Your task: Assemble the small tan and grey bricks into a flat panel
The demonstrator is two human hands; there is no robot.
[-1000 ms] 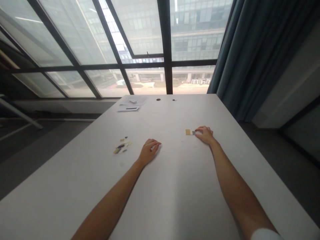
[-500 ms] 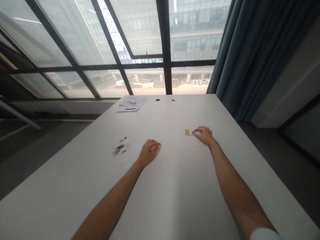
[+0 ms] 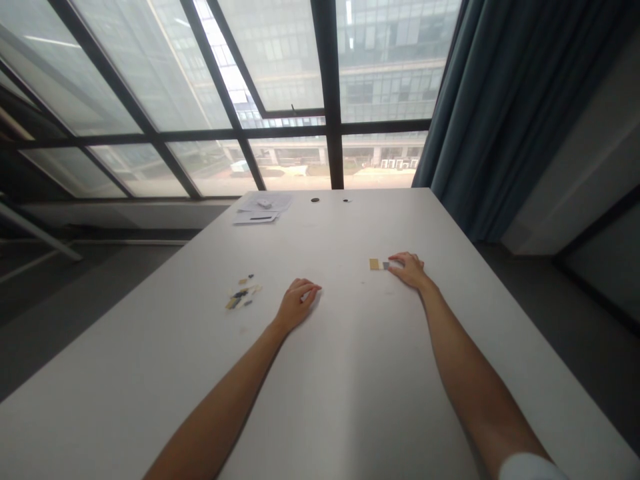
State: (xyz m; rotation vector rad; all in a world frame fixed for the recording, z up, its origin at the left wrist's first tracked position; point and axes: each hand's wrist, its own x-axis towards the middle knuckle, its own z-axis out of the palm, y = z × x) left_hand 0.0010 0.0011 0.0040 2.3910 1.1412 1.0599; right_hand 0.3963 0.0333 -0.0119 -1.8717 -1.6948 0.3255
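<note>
My right hand (image 3: 409, 270) rests on the table at the right, thumb and forefinger apart. Just left of those fingertips lies a small flat grey piece (image 3: 386, 265), close to or touching them. A yellow square piece (image 3: 374, 265) is beside it, with a thin pale strip between the two. Near the middle of the table my left hand (image 3: 297, 300) lies with its fingers curled together, and nothing shows in them. To its left is a loose pile of small yellow, grey, black and pale pieces (image 3: 239, 298).
The white table (image 3: 310, 373) reaches toward the windows. Papers (image 3: 263, 203) lie at its far left corner, a dark strip on top. Two small dark round spots sit along the far edge. A blue curtain (image 3: 480, 120) hangs at the right.
The thumb and forefinger of my right hand have parted a little, so more of the grey piece shows. My left hand has stayed still.
</note>
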